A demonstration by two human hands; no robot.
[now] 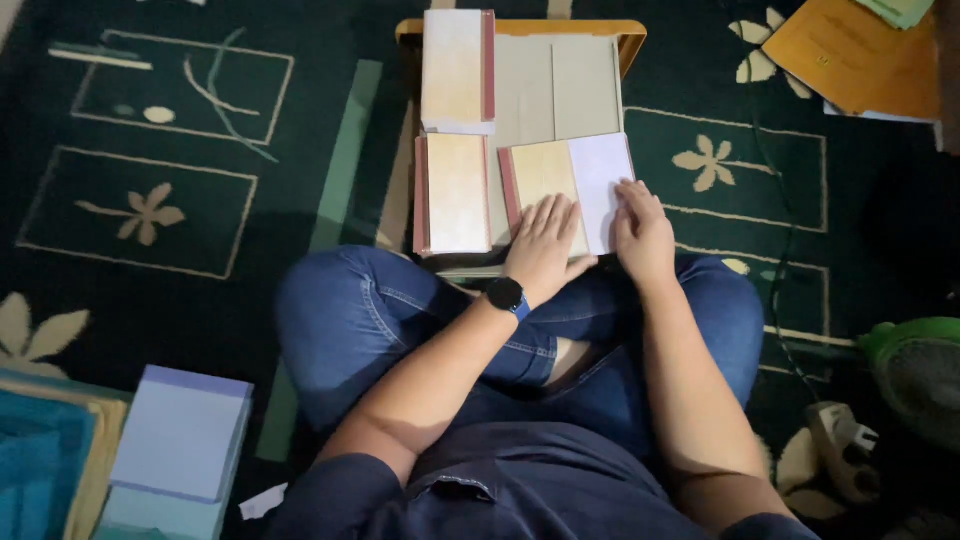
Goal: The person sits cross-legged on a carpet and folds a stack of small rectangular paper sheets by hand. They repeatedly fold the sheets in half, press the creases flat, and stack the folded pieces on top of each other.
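Sitting cross-legged on the dark green patterned carpet [180, 290], you have a grey board [555, 90] before your knees — take it as the reference point. On its near edge lies an open booklet [570, 185] with a red spine, cream cover on one side and white page on the other. Your left hand [545, 245], wristwatch [506, 295] at the wrist, rests flat on the cream half, fingers spread and relaxed, gripping nothing. Your right hand [643, 232] presses the white page, fingers extended, likewise unclenched. Just beside the booklet lies a closed cream booklet [455, 193]; another stack [458, 70] sits at the board's far corner — both red-spined.
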